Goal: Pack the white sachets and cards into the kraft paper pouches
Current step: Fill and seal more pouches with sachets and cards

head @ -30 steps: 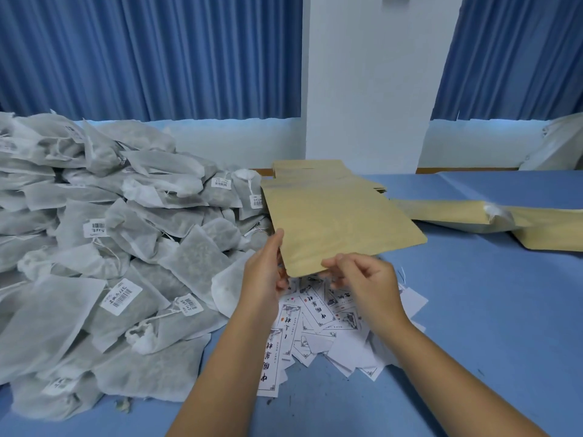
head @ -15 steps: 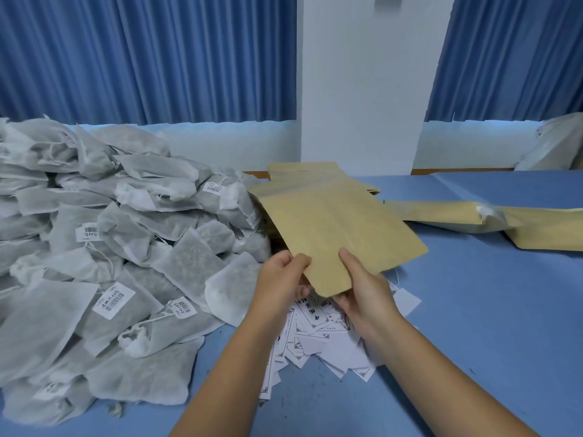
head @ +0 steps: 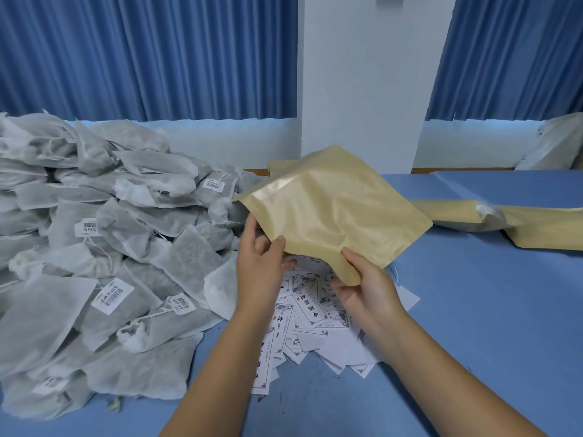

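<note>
Right now, from my remote seat, I am watching both hands holding one kraft paper pouch (head: 334,212) up off the blue table (head: 489,326). It is tilting so that its near corner is pointing down toward me.

The left hand (head: 258,272) is pinching the pouch's left edge, with the thumb lying on the front face and the fingers curling behind it. The right hand (head: 366,291) is gripping the near corner, with the thumb pressing on top and the other fingers tucking underneath. I cannot tell from this angle whether the pouch's mouth is parting.

The pouch is hanging just above the cards (head: 312,313). They are lying in a loose scatter on the table, between and under the two wrists, and are showing black print.

To the left, the white sachets (head: 110,247) are sitting in a big heap just beside the cards. Many of them are carrying barcode labels (head: 113,296) and string ties.

Spare pouches (head: 504,225) are lying flat on the right, well apart from the hands. Another stack (head: 279,167) is peeking out behind the held one. Blue curtains (head: 142,52) are hanging at the back on either side of a white pillar (head: 362,74).
</note>
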`<action>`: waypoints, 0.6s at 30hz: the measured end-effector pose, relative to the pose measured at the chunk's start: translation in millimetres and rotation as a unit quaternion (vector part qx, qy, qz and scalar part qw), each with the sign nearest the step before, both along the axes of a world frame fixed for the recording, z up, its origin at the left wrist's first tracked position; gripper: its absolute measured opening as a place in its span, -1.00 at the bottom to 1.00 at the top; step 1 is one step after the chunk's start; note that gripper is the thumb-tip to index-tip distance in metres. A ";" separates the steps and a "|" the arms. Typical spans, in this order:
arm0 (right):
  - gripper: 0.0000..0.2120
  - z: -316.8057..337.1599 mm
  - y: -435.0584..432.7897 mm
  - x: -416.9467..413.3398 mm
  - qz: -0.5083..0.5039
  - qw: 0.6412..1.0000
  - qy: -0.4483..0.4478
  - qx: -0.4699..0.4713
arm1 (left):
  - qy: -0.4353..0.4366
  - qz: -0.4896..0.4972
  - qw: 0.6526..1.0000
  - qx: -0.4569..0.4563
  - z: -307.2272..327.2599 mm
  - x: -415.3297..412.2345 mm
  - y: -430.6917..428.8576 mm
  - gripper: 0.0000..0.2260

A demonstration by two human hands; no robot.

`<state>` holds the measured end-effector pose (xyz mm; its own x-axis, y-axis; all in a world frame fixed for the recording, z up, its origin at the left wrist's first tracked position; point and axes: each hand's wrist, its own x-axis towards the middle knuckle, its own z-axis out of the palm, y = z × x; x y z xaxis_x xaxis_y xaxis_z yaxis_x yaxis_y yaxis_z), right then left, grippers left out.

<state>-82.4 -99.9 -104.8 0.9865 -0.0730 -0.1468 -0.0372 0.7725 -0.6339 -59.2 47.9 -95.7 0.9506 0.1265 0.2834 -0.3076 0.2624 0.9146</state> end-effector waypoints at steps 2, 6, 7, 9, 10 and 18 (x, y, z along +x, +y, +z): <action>-0.94 2.9 -6.0 0.7 0.051 0.999 0.002 -0.005 | -0.012 0.043 0.999 0.007 -1.4 -3.5 -1.8 -0.50; -0.89 6.5 -22.5 5.9 0.122 0.989 0.037 -0.070 | 0.061 0.114 0.991 -0.027 -0.7 -4.6 1.9 -0.61; -0.90 7.7 -27.9 6.4 0.138 0.985 0.042 -0.099 | 0.104 0.128 0.985 -0.050 0.4 -3.1 5.5 -0.62; -0.96 8.8 -39.1 6.9 0.159 0.974 0.045 -0.154 | 0.151 0.162 0.969 -0.112 3.7 0.0 16.3 -0.64; -0.96 8.5 -44.7 7.0 0.162 0.970 0.050 -0.176 | 0.148 0.176 0.962 -0.150 5.2 1.3 22.2 -0.65; -0.87 9.0 -78.3 11.1 0.143 0.912 0.112 -0.367 | 0.049 0.437 0.843 0.310 7.2 -5.3 37.0 -0.20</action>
<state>-71.3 -178.2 -95.8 0.9318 0.0230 -0.3623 -0.3629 0.0820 -0.9282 -64.5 84.9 -88.5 0.5941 0.6466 0.4784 -0.0520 -0.5627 0.8250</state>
